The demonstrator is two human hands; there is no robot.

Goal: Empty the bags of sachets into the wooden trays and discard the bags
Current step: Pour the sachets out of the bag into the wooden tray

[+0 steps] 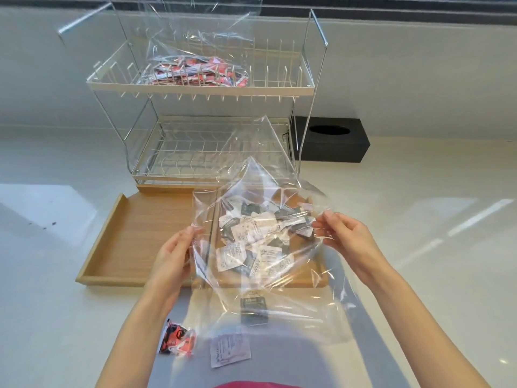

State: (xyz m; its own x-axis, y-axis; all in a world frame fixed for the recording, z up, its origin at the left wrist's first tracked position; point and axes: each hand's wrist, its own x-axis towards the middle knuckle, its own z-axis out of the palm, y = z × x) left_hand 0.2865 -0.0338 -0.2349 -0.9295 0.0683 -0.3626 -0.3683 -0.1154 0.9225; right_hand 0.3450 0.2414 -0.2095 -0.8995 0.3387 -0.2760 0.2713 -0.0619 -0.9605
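Both hands hold a clear plastic bag (268,292) above the right wooden tray (307,278). My left hand (174,256) pinches the bag's left edge; my right hand (342,233) pinches its right edge. White and black sachets (251,242) show through the plastic over the right tray; whether they lie in the tray or in the bag I cannot tell. The left wooden tray (140,233) holds nothing. A second clear bag (195,37) with red sachets (195,72) sits on the upper shelf of the dish rack (201,91).
On the white counter near me lie a red sachet (176,340), a white sachet (229,348) and a black sachet (253,310). A black tissue box (330,141) stands to the right of the rack.
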